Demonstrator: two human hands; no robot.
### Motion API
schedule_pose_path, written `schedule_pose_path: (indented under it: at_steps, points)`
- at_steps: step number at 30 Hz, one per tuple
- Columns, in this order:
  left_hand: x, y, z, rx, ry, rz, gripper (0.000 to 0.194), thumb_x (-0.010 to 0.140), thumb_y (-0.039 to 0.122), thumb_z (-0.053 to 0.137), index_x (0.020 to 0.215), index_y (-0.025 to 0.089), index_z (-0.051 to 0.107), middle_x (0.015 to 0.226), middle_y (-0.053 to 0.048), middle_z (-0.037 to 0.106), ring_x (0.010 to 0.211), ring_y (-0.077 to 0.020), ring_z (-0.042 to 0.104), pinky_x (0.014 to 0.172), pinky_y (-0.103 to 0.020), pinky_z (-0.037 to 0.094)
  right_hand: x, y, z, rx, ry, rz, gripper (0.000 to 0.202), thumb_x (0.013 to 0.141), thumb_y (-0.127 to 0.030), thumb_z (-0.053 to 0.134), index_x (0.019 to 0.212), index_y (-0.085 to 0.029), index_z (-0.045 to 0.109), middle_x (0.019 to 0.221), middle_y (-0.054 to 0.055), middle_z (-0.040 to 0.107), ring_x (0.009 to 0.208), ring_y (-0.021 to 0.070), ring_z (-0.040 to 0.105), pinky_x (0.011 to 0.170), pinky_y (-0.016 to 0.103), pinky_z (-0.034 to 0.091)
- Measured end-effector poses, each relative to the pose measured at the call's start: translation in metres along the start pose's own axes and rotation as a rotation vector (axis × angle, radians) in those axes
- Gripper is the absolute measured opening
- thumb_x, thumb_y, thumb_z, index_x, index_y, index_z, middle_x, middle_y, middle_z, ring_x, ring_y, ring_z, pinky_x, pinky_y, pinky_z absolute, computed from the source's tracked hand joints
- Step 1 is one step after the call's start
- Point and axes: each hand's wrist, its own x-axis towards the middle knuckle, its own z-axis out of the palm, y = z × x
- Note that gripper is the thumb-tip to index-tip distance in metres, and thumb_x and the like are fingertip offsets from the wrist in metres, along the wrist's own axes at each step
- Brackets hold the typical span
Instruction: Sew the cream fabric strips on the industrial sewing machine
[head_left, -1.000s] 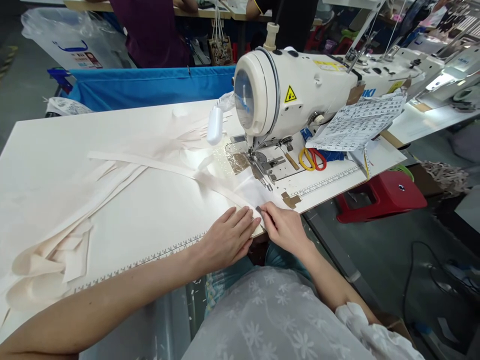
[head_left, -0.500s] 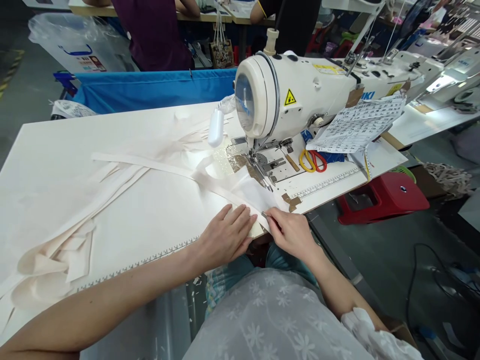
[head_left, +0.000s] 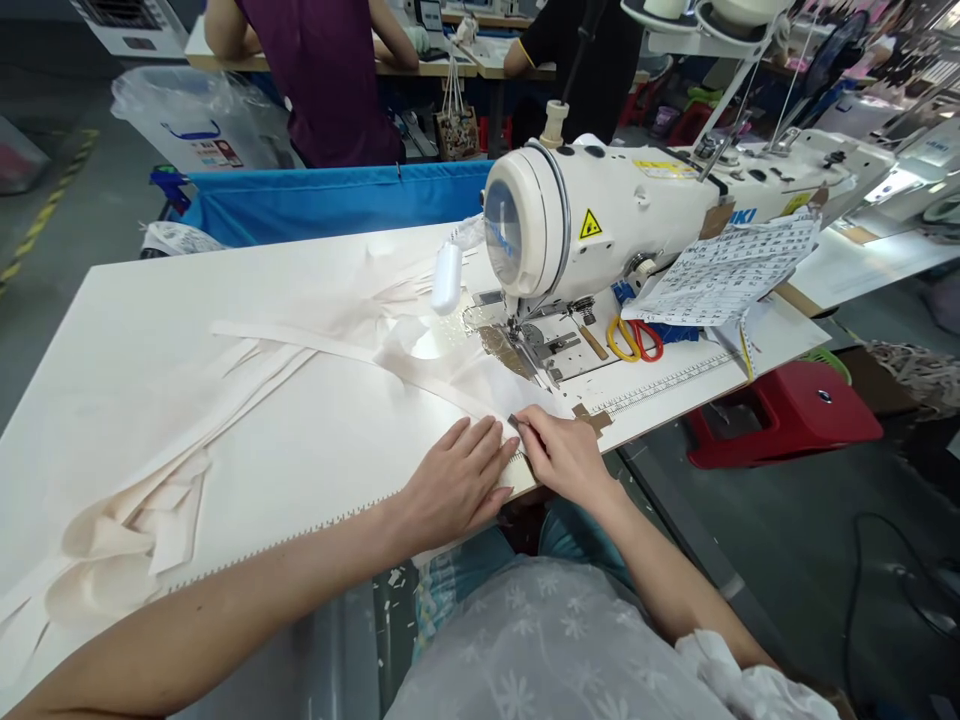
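My left hand (head_left: pixel 459 478) lies flat on the white fabric strip (head_left: pixel 431 382), near the front edge of the table, its fingers stretched out. Just right of it, my right hand (head_left: pixel 564 452) is closed in a pinch on a small dark metal tool (head_left: pixel 514 421); most of the tool is hidden in the fingers, so its kind does not show. Its tip rests at the cloth close to my left fingertips. The strip runs left across the table, and a wider piece of thin white fabric (head_left: pixel 499 385) reaches toward the sewing machine's presser foot (head_left: pixel 517 335).
The white sewing machine (head_left: pixel 600 215) stands behind my hands. Scissors with yellow and red handles (head_left: pixel 634 340) lie right of its needle plate, by a printed sheet (head_left: pixel 724 270). Folded fabric strips (head_left: pixel 112 540) lie at the left. A red stool (head_left: pixel 787 415) stands at the right.
The view has shifted, so the scene sits lower and further right. My right hand with the small tool has moved left, closer to my left hand, which stays flat on the strip.
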Motion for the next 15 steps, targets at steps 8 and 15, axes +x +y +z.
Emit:
schedule_pose_path:
  at_steps: [8, 15]
  points:
    - [-0.001, 0.000, 0.002, 0.008, 0.019, -0.001, 0.047, 0.101, 0.038, 0.043, 0.134, 0.006, 0.054, 0.132, -0.018, 0.059, 0.128, -0.0336, 0.050, 0.105, -0.047, 0.038, 0.005, -0.006, -0.005, -0.118, -0.088, -0.042, 0.021, 0.096, -0.021, 0.042, 0.102, -0.020, 0.061, 0.084, 0.004, 0.075, 0.071, 0.0182, 0.068, 0.057, 0.027, 0.028]
    - [0.001, -0.001, 0.000, -0.006, 0.006, -0.004, 0.045, 0.101, 0.035, 0.042, 0.134, 0.006, 0.054, 0.129, -0.019, 0.059, 0.125, -0.0338, 0.051, 0.102, -0.047, 0.041, -0.021, 0.013, -0.016, 0.067, -0.052, 0.007, 0.022, 0.097, -0.025, 0.039, 0.097, -0.020, 0.060, 0.064, -0.001, 0.067, 0.056, 0.0158, 0.061, 0.054, 0.025, 0.030]
